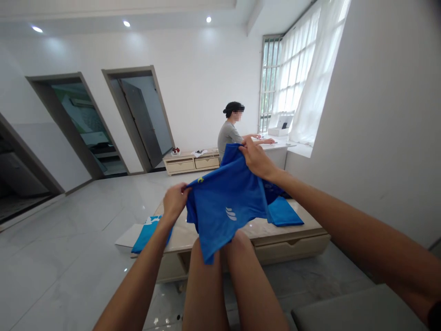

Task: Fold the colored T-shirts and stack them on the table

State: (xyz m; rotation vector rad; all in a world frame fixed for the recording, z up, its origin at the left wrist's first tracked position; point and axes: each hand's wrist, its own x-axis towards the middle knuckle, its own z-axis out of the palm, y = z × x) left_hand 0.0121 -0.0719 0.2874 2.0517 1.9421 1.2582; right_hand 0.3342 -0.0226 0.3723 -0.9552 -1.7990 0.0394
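Observation:
A bright blue piece of sportswear (227, 202) with a white striped logo hangs stretched between my hands above my knees; I cannot tell whether it is a shirt or shorts. My left hand (175, 202) pinches its left upper corner, close to a small yellow mark. Higher up, my right hand (257, 158) grips the other upper corner with closed fingers. Its lower edge droops to a point over my left knee. Behind it on the low table lies a folded blue cloth (285, 212) on the right.
The pale low table (292, 246) with drawers stands before my knees. At its left end another blue cloth (146, 236) lies. Further back, a person (229, 133) sits at a white desk (282, 146) by the window. A drawer cabinet (182, 164) stands along the wall.

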